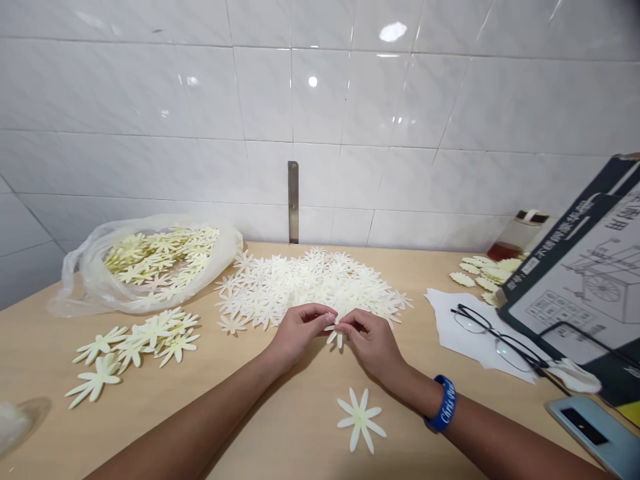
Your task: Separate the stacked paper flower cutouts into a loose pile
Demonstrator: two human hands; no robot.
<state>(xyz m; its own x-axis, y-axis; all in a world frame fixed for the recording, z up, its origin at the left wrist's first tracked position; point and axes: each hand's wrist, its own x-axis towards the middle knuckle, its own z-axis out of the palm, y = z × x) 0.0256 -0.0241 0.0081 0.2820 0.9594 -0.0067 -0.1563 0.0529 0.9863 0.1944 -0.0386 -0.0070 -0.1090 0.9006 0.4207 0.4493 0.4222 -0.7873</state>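
Between my two hands is a small white flower cutout, its petals partly covered by my fingers. My left hand pinches it from the left with thumb and forefinger. From the other side, my right hand pinches the same cutout; a blue wristband is on that wrist. Just beyond my fingers spreads a big heap of white flower cutouts. Nearer to me, one larger pale yellow flower cutout lies flat on the table, apart from both hands.
At left, a clear plastic bag holds yellowish flower cutouts, with a loose pile before it. To the right are glasses on white paper, a phone, a leaning box and a jar. A tiled wall stands behind.
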